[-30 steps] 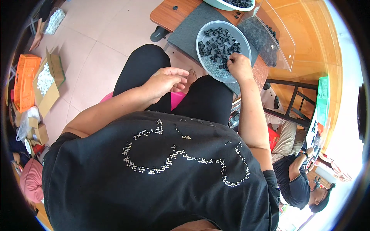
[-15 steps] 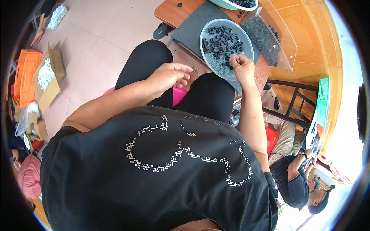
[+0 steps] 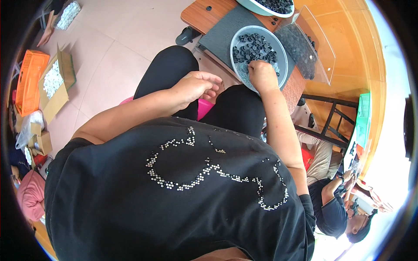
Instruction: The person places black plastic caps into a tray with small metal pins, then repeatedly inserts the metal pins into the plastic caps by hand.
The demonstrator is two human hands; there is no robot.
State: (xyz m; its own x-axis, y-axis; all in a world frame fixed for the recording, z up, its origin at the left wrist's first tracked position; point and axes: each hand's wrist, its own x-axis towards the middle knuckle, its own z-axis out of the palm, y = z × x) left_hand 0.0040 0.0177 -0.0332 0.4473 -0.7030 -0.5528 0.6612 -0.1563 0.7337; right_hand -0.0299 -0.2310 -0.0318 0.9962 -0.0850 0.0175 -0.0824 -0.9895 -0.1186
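My right hand (image 3: 262,76) reaches into a round pale-grey basin (image 3: 283,71), its fingers pinched together low over the thin metal screws (image 3: 243,75) there. What the fingertips hold, if anything, is hidden by the hand. Small black round plastic parts (image 3: 254,47) are heaped on the far side of the same basin. Over my lap, near the knees, my left hand (image 3: 197,89) hovers apart from the basin. Its fingers are loosely curved with gaps between them, and nothing shows in them.
The basin stands on a dark mat (image 3: 216,40) on a wooden table (image 3: 194,18). Behind it are a second tub (image 3: 261,9) of black parts and a clear plastic panel (image 3: 324,65). An open carton (image 3: 65,74) and an orange crate (image 3: 30,82) lie left. Another person (image 3: 333,209) sits at right.
My right hand has shifted left and slightly toward me within the basin, turning its back upward. The left hand keeps nearly the same pose. The whole view has shifted slightly.
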